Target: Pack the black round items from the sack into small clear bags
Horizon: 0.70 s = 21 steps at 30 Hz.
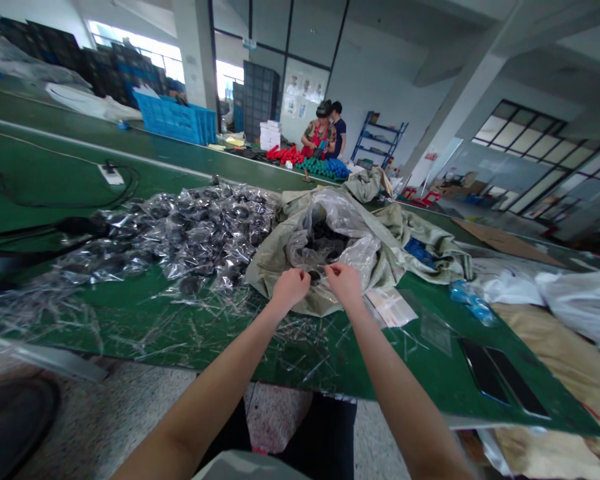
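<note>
My left hand [293,287] and my right hand [344,283] are both closed in a pinch at the front of an open sack. Between their fingertips is a small see-through plastic bag with a dark round piece [315,275] at it; its exact kind is too small to tell. Behind the hands, the olive woven sack [267,263] lies open with a see-through liner [363,250] folded out. Dark pieces [327,240] fill its mouth. Left of the sack spreads a heap of dark round pieces in shiny plastic bags [200,230].
Thin plastic strips [155,333] litter the green table [380,373] near its front edge. To the right lie a printed paper [391,307], two phones [500,377] and another sack [445,250]. A power strip [111,175] and blue crate [175,120] sit farther left. Two people [325,130] stand beyond.
</note>
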{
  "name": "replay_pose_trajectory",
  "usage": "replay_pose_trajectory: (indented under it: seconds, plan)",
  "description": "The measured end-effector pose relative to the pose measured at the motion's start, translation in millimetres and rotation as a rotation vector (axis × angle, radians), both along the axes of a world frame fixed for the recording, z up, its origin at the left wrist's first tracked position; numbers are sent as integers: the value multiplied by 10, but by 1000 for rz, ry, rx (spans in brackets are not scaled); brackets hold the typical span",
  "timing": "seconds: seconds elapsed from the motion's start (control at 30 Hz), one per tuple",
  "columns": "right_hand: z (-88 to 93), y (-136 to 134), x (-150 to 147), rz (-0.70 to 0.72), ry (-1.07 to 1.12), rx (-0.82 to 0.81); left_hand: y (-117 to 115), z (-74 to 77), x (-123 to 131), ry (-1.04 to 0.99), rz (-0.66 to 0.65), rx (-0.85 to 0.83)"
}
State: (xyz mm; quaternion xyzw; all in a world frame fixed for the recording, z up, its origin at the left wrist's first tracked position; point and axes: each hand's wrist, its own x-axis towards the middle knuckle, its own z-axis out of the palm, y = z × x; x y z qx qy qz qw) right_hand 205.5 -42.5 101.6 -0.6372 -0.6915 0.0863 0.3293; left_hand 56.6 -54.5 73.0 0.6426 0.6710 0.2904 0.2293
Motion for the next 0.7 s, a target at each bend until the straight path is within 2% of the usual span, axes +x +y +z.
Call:
replay_pose_trajectory:
  seconds: [0.13,0.23,0.33,0.43,0.6,0.7]
  plan:
    - [229,36,-51,-1,-255,26,-9,166,10,144,44,-9]
    - [295,100,-94,44,-277,20,-12,264,17,147,68,21]
    - [285,160,-135,130,-252,35,-24,265,3,92,56,41]
    - [232,183,-165,246,-232,16,-85,148,-43,29,20,18]
    - [62,170,-162,443,-248,-40,-266,-176,-151,-3,-57,59]
    - [-55,206,-154,524,-248,-72,-270,-315,-202,23,46,203]
